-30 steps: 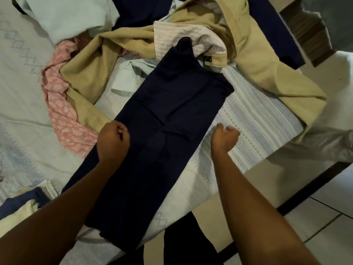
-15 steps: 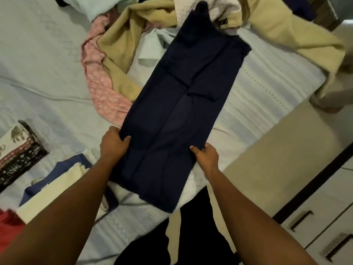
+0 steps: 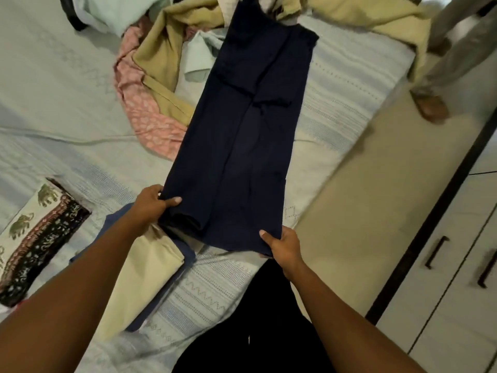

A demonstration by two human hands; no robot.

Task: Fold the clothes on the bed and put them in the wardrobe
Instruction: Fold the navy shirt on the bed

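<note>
A long navy garment (image 3: 252, 135), folded lengthwise, lies stretched out on the pale blue bed (image 3: 53, 103). My left hand (image 3: 153, 203) pinches its near left corner, thumb on top. My right hand (image 3: 282, 244) grips its near right corner at the bed's edge. The near end of the garment is lifted slightly off the bed. A heap of unfolded clothes lies at its far end: a beige garment (image 3: 166, 47), a pink patterned cloth (image 3: 142, 111) and a mint piece (image 3: 121, 12).
Folded cream and blue clothes (image 3: 142, 281) are stacked under my left forearm. A folded elephant-print cloth (image 3: 35, 238) lies at the left. White wardrobe doors with dark handles (image 3: 457, 265) stand at the right. Another person's leg and foot (image 3: 433, 103) are on the floor at the upper right.
Both hands slid down the navy garment from its middle to its near corners and took hold of them. The camera view shifted toward the near end of the bed.
</note>
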